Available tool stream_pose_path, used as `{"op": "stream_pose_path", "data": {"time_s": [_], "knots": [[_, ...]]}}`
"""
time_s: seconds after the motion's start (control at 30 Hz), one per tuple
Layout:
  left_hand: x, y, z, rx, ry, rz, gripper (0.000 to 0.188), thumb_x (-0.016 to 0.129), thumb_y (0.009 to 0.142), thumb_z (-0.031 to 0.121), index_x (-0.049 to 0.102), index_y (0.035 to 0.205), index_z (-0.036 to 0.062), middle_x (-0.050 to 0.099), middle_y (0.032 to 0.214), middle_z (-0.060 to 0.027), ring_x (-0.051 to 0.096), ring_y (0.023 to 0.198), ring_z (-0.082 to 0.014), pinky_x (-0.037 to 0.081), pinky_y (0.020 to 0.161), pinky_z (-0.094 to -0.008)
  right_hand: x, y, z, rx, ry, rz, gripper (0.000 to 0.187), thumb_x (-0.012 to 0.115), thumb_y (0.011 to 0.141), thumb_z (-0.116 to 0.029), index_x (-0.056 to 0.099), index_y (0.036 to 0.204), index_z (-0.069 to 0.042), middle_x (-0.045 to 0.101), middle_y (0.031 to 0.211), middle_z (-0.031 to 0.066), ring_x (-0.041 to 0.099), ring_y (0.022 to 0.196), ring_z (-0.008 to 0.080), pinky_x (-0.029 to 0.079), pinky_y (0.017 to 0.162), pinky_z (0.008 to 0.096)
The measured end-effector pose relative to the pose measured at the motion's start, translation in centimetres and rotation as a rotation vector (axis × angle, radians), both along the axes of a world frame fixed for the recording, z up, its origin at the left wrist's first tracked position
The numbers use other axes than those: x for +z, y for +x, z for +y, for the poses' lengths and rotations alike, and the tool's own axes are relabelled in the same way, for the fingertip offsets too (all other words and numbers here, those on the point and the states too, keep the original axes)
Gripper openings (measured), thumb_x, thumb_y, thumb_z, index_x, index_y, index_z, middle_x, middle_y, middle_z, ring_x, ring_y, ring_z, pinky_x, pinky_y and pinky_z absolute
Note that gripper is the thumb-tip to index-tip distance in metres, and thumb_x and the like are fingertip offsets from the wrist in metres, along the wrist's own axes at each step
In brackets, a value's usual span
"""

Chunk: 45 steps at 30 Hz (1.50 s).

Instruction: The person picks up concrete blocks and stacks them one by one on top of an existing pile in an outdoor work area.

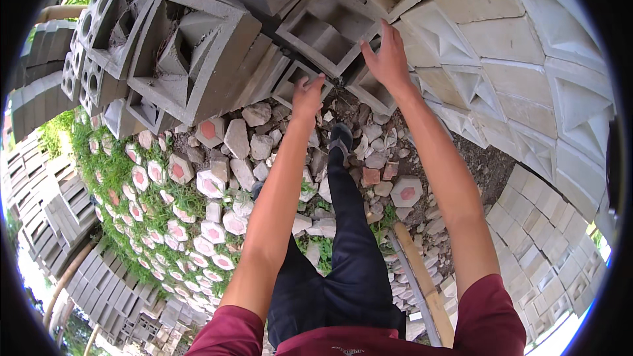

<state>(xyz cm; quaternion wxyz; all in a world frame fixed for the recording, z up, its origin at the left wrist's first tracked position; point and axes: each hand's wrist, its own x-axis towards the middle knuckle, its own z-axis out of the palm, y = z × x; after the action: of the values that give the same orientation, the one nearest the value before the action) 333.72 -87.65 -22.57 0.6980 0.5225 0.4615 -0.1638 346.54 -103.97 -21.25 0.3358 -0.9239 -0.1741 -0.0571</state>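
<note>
A square hollow concrete block (377, 8) with a slanted inner web sits in front of me, at the foot of stacked blocks. My left hand (306, 97) has its fingers curled at the block's lower left, over the rim of a smaller-looking hollow block (285, 89) beneath; which of the two it grips is hard to see. On the other side my right hand (390, 60) has thumb and fingers spread, its fingertips at the upper block's right edge. Another hollow block (373, 97) lies below the right hand, partly covered by it.
Tall stacks of pale patterned blocks (475, 39) rise on the right. Grey hollow blocks (191, 53) are piled at left. Loose rubble (260, 148) and hexagonal pavers (407, 192) cover the ground around my feet. A wooden plank (422, 277) lies near my right leg.
</note>
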Motion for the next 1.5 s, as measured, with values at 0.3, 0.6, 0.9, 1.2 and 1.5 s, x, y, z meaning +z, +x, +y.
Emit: {"op": "stream_pose_path", "data": {"time_s": [0.3, 0.6, 0.9, 1.2, 1.5], "knots": [[-5.6, 6.9, 0.0, 0.018, -0.005, 0.035, 0.105, 0.075, 0.076, 0.021, 0.002, 0.151, 0.0117, 0.028, 0.149, -0.0152, 0.031, 0.135, -0.0342, 0.042, 0.095, -0.0596, -7.2, 11.4, 2.4, 0.214, -0.394, 0.26, 0.066, 0.066, 0.083, -0.041, 0.046, 0.129, 0.003, 0.059, 0.116, 0.027, 0.059, 0.108, 0.0399, 0.049, 0.09, 0.046], [-7.9, 7.7, -0.1, 0.066, 0.006, 0.007, 0.099, 0.068, 0.074, 0.009, 0.007, 0.151, 0.0231, 0.035, 0.147, -0.0125, 0.044, 0.127, -0.0344, 0.047, 0.09, -0.0575, -7.6, 13.7, 2.3, 0.229, -0.465, 0.317, 0.059, 0.064, 0.082, -0.043, 0.056, 0.127, -0.005, 0.062, 0.116, 0.024, 0.059, 0.11, 0.038, 0.047, 0.095, 0.0442], [-6.3, 1.2, -1.3, 0.071, 0.145, -0.306, 0.091, 0.06, 0.068, 0.001, 0.019, 0.149, 0.0107, 0.05, 0.131, -0.0159, 0.049, 0.119, -0.0303, 0.043, 0.094, -0.0388, -3.8, 2.8, -1.9, -0.005, -0.148, 0.316, 0.043, 0.068, 0.082, -0.033, 0.064, 0.109, -0.001, 0.067, 0.1, 0.0236, 0.062, 0.099, 0.0402, 0.049, 0.085, 0.0436], [5.3, -14.5, -2.6, 0.036, -0.03, -0.226, 0.092, 0.058, 0.073, -0.004, 0.008, 0.151, -0.0011, 0.044, 0.14, -0.0209, 0.045, 0.127, -0.0275, 0.035, 0.105, -0.0309, 4.4, -12.1, -6.0, 0.036, 0.179, 0.877, 0.045, 0.074, 0.08, -0.023, 0.06, 0.113, 0.004, 0.068, 0.102, 0.0171, 0.066, 0.093, 0.0261, 0.049, 0.083, 0.0351], [13.2, -31.3, -2.3, 0.341, -0.188, -0.016, 0.091, 0.053, 0.069, -0.009, 0.014, 0.15, 0.0018, 0.046, 0.136, -0.0158, 0.045, 0.125, -0.0237, 0.037, 0.102, -0.0309, 8.6, -25.4, -3.1, 0.291, 0.266, 1.279, 0.057, 0.065, 0.075, -0.002, 0.047, 0.129, 0.004, 0.062, 0.113, 0.0119, 0.059, 0.102, 0.02, 0.047, 0.09, 0.0331]]}}
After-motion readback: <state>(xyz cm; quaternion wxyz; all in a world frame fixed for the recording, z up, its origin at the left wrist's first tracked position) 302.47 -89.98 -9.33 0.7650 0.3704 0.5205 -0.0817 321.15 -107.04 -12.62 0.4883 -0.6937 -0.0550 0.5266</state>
